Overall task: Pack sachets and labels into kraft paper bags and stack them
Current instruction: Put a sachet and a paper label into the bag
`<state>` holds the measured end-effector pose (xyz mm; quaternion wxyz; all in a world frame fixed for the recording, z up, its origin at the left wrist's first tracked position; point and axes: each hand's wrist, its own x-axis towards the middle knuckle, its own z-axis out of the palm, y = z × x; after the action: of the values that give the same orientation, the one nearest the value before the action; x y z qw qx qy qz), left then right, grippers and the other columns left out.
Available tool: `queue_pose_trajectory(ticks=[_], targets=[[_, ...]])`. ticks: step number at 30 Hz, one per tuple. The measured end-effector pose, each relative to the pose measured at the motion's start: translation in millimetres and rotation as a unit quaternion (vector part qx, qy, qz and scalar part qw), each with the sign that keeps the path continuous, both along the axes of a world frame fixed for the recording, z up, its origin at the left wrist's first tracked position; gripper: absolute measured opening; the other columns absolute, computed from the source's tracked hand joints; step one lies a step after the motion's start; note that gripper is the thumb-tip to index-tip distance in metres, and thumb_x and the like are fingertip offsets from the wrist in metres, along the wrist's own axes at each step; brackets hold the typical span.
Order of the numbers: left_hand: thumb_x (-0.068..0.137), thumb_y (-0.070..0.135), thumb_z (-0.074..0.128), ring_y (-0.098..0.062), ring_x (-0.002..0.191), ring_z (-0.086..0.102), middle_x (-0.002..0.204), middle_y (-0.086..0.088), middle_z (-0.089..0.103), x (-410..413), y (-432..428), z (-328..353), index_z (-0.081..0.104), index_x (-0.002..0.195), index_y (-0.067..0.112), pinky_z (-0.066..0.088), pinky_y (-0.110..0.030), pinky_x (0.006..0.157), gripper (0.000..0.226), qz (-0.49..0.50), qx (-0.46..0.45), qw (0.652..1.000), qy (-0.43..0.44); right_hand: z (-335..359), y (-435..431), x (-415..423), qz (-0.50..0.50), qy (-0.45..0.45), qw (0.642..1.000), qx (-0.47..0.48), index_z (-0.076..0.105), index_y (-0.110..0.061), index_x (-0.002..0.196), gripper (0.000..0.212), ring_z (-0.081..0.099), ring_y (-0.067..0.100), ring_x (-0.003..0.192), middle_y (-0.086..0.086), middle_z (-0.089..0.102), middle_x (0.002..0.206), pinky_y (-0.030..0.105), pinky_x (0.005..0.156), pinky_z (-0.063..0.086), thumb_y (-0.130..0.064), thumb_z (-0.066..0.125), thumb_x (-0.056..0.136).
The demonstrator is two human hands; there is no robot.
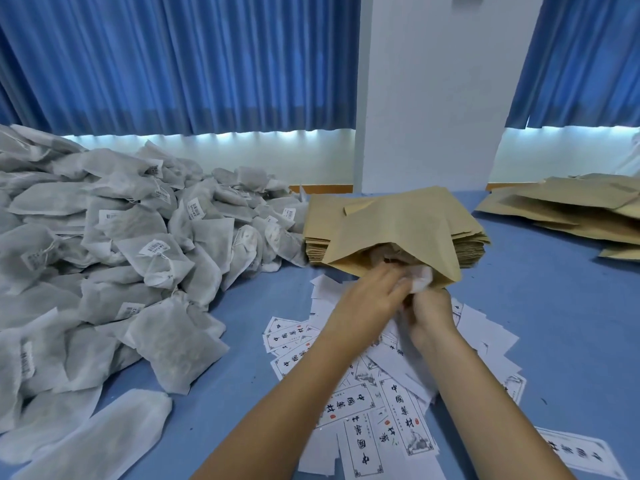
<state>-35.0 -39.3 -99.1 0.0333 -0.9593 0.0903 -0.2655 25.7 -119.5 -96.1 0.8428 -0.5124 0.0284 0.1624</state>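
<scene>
A kraft paper bag [394,233] lies with its mouth open toward me on top of a stack of flat kraft bags [322,237]. My left hand [367,296] grips a white sachet [420,278] and holds it in the bag's mouth. My right hand [431,313] is just below, its fingers curled at the lower lip of the bag; what it pinches is partly hidden. Printed white labels [388,417] lie scattered under both forearms. A large heap of white sachets [114,258] fills the left of the table.
A pile of kraft bags [568,209] lies at the far right on the blue table [540,313]. One loose sachet [104,441] lies near the front left edge. Blue curtains and a white pillar stand behind.
</scene>
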Motion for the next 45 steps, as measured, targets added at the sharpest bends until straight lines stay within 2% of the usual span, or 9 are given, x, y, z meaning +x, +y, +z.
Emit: queue_pose_trajectory(ticks=[7,10,15,18,23,26,31,39,45], targets=[[0.085,0.005,0.052,-0.040,0.091,0.059,0.082,-0.019,0.059,40.8,-5.2,48.2,0.056,0.075,0.006,0.041,-0.035,0.060,0.011,0.186,-0.194,0.959,0.094,5.8,1.1,-8.1,0.008,-0.034,0.999,-0.022,0.058,-0.009,0.083,0.029,0.057,0.017,0.061,0.007,0.059,0.071,0.019,0.047,0.049,0.015,0.042,0.088],[0.094,0.007,0.044,-0.035,0.114,0.052,0.123,-0.021,0.054,65.9,2.5,61.0,0.053,0.122,0.004,0.041,-0.034,0.085,0.030,0.252,-0.236,0.935,0.076,10.9,3.0,-19.6,0.041,-0.056,0.998,-0.006,0.061,-0.008,0.092,0.026,0.065,0.008,0.053,0.006,0.065,0.076,0.014,0.044,0.047,0.011,0.044,0.092],[0.099,0.020,0.036,-0.029,0.125,0.042,0.135,-0.014,0.044,81.8,21.1,62.3,0.039,0.134,0.012,0.035,-0.035,0.103,0.036,0.362,-0.048,0.926,0.094,13.5,6.5,-26.2,0.073,-0.048,0.996,0.024,0.062,-0.004,0.106,0.032,0.068,0.007,0.058,0.011,0.068,0.086,0.018,0.052,0.053,0.014,0.038,0.093],[0.098,0.024,0.042,-0.030,0.118,0.050,0.129,-0.012,0.053,78.5,5.6,57.2,0.051,0.130,0.014,0.042,-0.037,0.094,0.035,0.253,-0.130,0.954,0.095,17.2,-2.3,-16.0,0.022,0.004,0.998,0.063,0.059,-0.005,0.085,0.028,0.064,0.009,0.051,0.005,0.065,0.070,0.018,0.047,0.051,0.015,0.040,0.091],[0.081,0.008,0.048,-0.015,0.063,0.047,0.070,0.000,0.055,-4.1,-2.4,24.2,0.058,0.075,0.010,0.033,-0.023,0.052,0.013,-0.014,-0.161,0.958,-0.239,19.1,-19.9,6.4,0.010,-0.013,1.000,0.027,0.061,-0.002,0.092,0.022,0.068,0.011,0.054,0.007,0.068,0.077,0.019,0.050,0.053,0.012,0.045,0.090],[0.086,0.017,0.047,-0.017,0.072,0.055,0.076,0.002,0.058,-22.0,18.0,10.1,0.061,0.086,0.016,0.046,-0.030,0.059,0.014,0.096,-0.201,0.975,-0.005,17.4,-20.4,10.8,0.011,-0.006,0.998,0.062,0.058,0.003,0.105,0.020,0.072,0.018,0.062,0.013,0.068,0.090,0.027,0.059,0.060,0.012,0.046,0.092],[0.070,0.040,0.080,-0.005,0.084,0.046,0.097,0.009,0.049,-26.1,41.2,2.7,0.051,0.117,0.026,0.048,-0.029,0.077,0.057,0.147,-0.315,0.891,0.292,13.8,-18.6,9.8,0.024,0.000,0.997,0.072,0.056,0.001,0.104,0.019,0.072,0.024,0.065,0.014,0.069,0.090,0.031,0.062,0.061,0.012,0.045,0.093],[0.076,0.015,0.077,-0.016,0.089,0.057,0.098,0.001,0.057,-33.0,51.7,4.9,0.063,0.107,0.017,0.036,-0.014,0.057,0.034,0.157,-0.320,0.908,0.221,10.6,-17.5,10.0,0.023,0.001,0.998,0.067,0.056,-0.007,0.094,0.025,0.072,0.021,0.063,0.010,0.067,0.094,0.032,0.064,0.060,0.013,0.041,0.094],[0.092,0.018,0.061,0.008,0.065,0.053,0.088,0.007,0.067,-40.5,57.2,17.3,0.075,0.098,0.010,0.037,-0.008,0.058,0.017,0.118,-0.347,0.919,0.143,8.2,-17.0,11.1,0.030,0.003,0.998,0.056,0.055,-0.002,0.103,0.022,0.072,0.021,0.068,0.014,0.065,0.105,0.036,0.075,0.056,0.012,0.042,0.093]])
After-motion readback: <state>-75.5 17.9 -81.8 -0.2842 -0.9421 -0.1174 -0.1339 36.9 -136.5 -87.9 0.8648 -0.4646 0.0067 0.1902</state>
